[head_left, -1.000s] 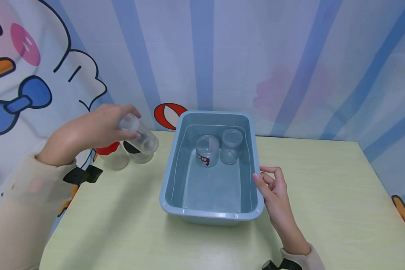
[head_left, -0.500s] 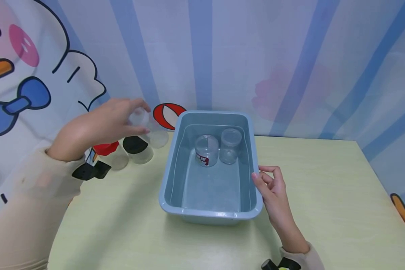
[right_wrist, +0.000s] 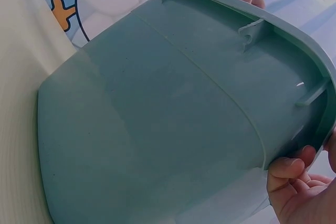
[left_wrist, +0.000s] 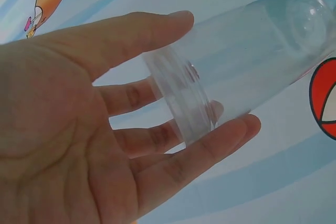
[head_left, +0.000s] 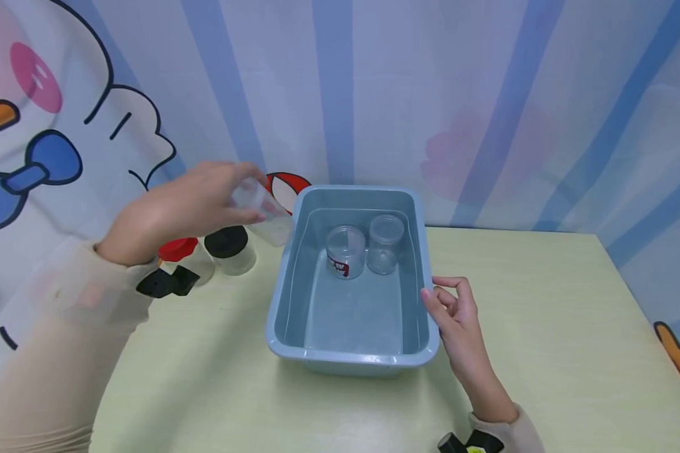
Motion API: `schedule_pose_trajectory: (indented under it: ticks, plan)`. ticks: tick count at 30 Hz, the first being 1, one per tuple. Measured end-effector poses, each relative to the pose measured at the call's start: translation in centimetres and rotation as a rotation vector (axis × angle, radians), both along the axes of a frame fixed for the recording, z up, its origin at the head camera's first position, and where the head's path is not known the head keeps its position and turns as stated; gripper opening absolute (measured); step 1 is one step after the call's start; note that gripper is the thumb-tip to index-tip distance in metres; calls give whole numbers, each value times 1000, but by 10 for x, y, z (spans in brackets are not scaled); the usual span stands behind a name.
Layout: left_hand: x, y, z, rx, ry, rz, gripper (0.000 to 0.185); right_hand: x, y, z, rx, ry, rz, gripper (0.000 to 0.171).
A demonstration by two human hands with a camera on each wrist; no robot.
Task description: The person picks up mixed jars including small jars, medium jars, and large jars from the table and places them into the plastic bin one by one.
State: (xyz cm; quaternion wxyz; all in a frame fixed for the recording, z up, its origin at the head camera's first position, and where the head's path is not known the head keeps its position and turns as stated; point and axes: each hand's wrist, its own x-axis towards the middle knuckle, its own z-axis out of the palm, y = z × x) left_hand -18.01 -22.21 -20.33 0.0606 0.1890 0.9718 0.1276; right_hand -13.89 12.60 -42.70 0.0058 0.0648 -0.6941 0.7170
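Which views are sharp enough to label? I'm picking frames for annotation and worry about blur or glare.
Head view: evenly lit, the left hand and its clear jar slightly motion-blurred, the blue tub crisp. Left wrist view: jar close and sharp, background soft. Right wrist view: tub wall fills the frame, with one small glint near the rim.

2 jars (head_left: 364, 250) in tub (head_left: 351, 362); 2 capped jars (head_left: 215, 253) left of tub.

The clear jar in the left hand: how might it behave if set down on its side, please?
The jar looks round and smooth, so it would likely roll. It seems empty and thin-walled, so probably light. The left hand holds it near the rim; it may be slippery.
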Motion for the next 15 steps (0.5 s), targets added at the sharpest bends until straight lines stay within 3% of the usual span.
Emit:
schedule_pose_trajectory:
  ticks: [8, 15]
  plan:
    - [-2, 10, -3, 8, 21, -30, 43, 0, -4, 0, -4, -7, 0, 38]
    - [-4, 18, -6, 30, -14, -48, 43, 1, -5, 0, -3, -12, 3, 38]
